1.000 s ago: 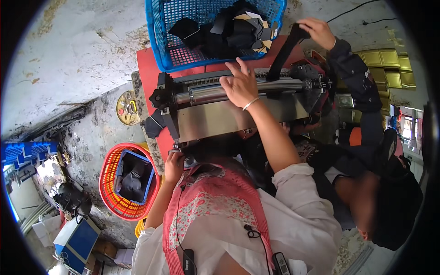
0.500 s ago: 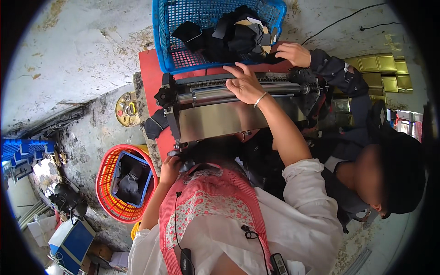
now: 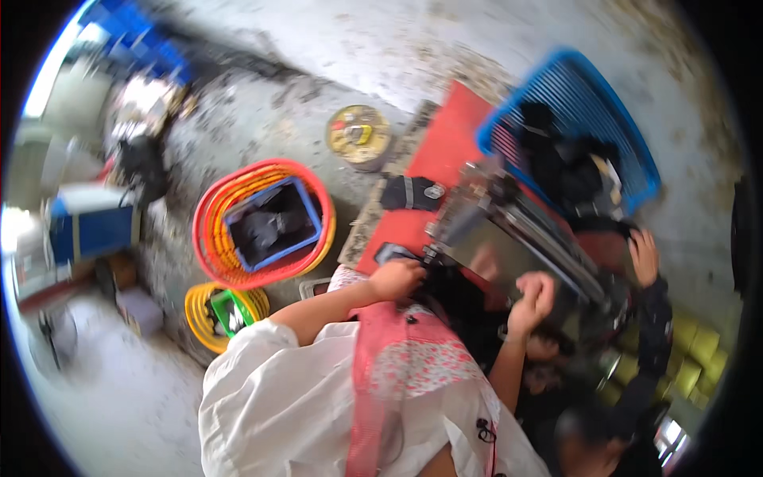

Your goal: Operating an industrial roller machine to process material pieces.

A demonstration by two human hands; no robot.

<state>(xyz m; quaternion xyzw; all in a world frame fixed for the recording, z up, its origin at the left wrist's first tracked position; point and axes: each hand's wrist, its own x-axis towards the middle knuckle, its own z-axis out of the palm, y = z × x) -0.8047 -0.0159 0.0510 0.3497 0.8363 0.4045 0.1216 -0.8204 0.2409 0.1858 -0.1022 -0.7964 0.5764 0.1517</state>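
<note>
The roller machine (image 3: pixel 509 258), with a shiny metal plate and long rollers, stands slanted on a red tabletop (image 3: pixel 449 131). My left hand (image 3: pixel 397 278) is curled at the table's near edge, beside dark pieces next to the machine's corner. What its fingers grip, if anything, is hidden. Over the near edge of the metal plate my right hand (image 3: pixel 531 304) is raised with bent fingers, and nothing shows in it. A strapped black bundle (image 3: pixel 411 193) lies on the red top left of the machine.
A blue basket (image 3: pixel 580 95) of black pieces stands behind the machine. Near it is a co-worker's hand (image 3: pixel 644 258). At left, a red basket (image 3: pixel 211 254) holds a blue crate (image 3: pixel 318 215); a yellow basket (image 3: pixel 199 318) and a round tin (image 3: pixel 359 135) are nearby.
The whole view has swung, so the machine now appears slanted and farther right. My right hand has left the rollers, and its fingers have curled. My left hand stays by the near corner.
</note>
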